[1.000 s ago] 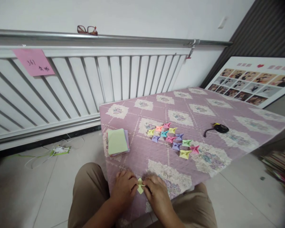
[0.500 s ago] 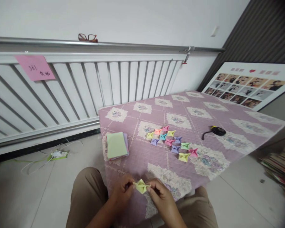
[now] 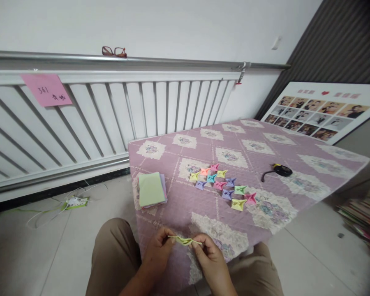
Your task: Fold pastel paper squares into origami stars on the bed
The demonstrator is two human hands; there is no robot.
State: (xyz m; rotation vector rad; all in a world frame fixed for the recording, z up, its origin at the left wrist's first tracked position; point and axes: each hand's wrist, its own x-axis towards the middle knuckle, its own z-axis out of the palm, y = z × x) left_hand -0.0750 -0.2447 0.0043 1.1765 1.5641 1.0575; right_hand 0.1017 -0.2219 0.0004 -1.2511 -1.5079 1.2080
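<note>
Between my two hands, just above the front of the table, is a folded piece of yellow paper (image 3: 184, 241), stretched out flat and narrow with a small gap in its middle. My left hand (image 3: 158, 248) pinches its left tip between thumb and finger. At the other tip, my right hand (image 3: 210, 254) is closed in a similar pinch. Farther back, several small folded paper boats (image 3: 219, 185) in pink, yellow, blue, purple, green and orange stand in slanting rows. To the left lies a stack of coloured paper sheets (image 3: 150, 190), a pale green one on top.
A purple flowered cloth (image 3: 172, 164) covers the table. A black corded item (image 3: 282, 169) lies at the right. Behind stands a white radiator (image 3: 160, 107) with glasses (image 3: 114, 51) on the pipe above. A power strip (image 3: 76, 202) is on the floor.
The yellow paper has gone from an opened diamond shape to a flatter, narrower strip. My hands keep hold of both tips and have barely moved.
</note>
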